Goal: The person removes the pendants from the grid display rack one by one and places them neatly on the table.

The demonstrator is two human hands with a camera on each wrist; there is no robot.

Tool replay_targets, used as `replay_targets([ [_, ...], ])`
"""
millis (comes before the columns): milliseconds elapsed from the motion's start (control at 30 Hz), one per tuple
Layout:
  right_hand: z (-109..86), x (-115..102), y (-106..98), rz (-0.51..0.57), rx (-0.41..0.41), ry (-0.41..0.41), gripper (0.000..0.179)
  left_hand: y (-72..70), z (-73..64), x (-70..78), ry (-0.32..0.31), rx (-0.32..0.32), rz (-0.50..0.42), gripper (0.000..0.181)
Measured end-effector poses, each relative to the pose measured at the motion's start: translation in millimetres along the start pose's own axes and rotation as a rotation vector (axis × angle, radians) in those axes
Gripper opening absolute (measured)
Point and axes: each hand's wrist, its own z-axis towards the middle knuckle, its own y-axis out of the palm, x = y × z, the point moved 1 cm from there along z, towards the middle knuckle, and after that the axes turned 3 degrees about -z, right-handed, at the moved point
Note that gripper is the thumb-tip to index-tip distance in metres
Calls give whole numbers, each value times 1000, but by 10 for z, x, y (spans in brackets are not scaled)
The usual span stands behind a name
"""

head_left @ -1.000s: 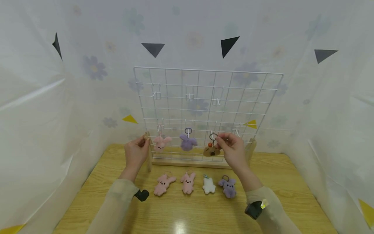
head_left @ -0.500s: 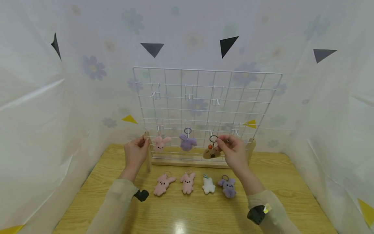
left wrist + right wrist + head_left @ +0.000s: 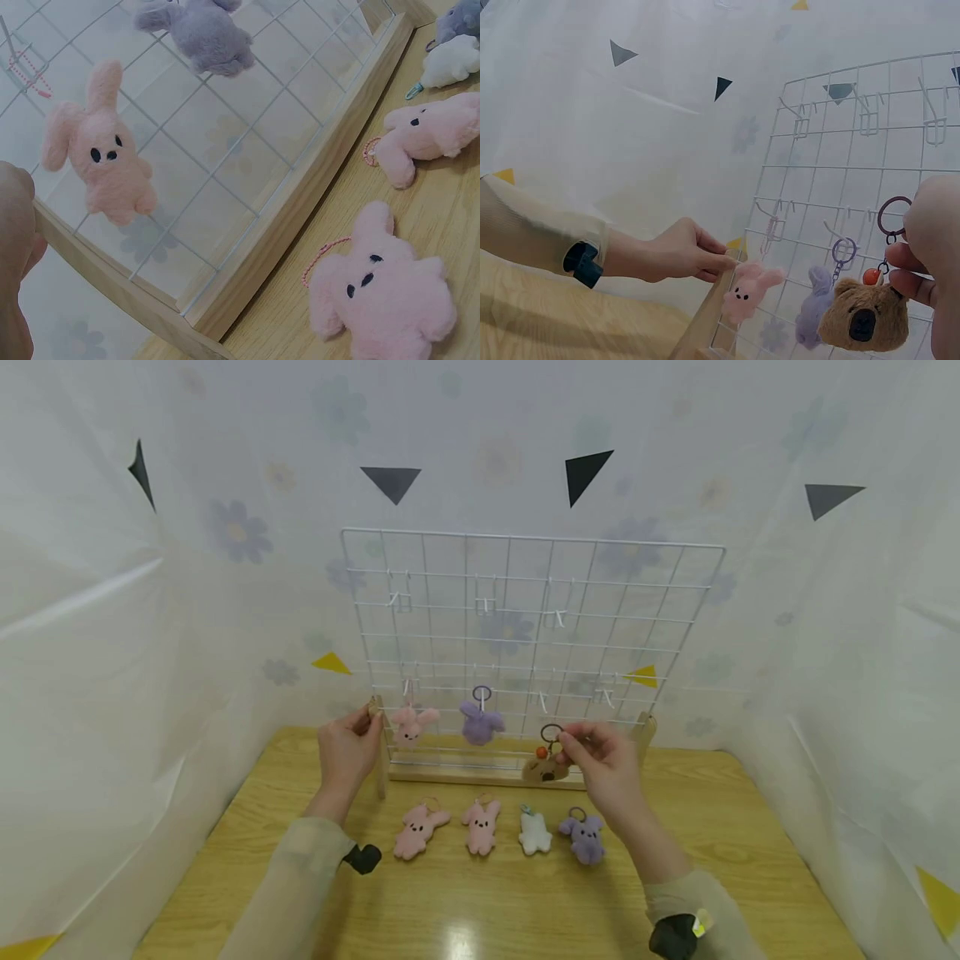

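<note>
My right hand [image 3: 609, 770] pinches the ring and chain of a brown plush bear-like keychain [image 3: 864, 315], which has a small orange ball on top. It hangs in front of the white wire grid rack [image 3: 510, 537], below a bare hook [image 3: 543, 702]. At the rack's left end my left hand [image 3: 351, 752] grips the top of the wooden side post [image 3: 382, 752]. A pink plush bunny keychain [image 3: 112, 161] and a purple plush keychain [image 3: 482, 724] hang from lower hooks to the left of the brown one.
On the wooden table [image 3: 420, 910] before the rack lie two pink bunny keychains [image 3: 420, 832] [image 3: 482, 828], a white plush keychain [image 3: 535, 833] and a purple one [image 3: 585, 838]. Bare hooks [image 3: 485, 605] sit along the upper grid, with another hook [image 3: 606, 696] at lower right.
My right hand has drawn the brown keychain down and toward me, its ring coming away from the lower hook, which now shows bare. The left hand stays on the post.
</note>
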Motion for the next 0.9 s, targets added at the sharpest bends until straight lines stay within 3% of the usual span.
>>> replay_targets([
  [533, -407, -41, -91, 33, -55, -12, 14, -14, 2, 14, 0, -5, 4, 22],
  [900, -717, -20, -231, 16, -66, -6, 13, -12, -6, 13, -42, -16, -11, 24],
])
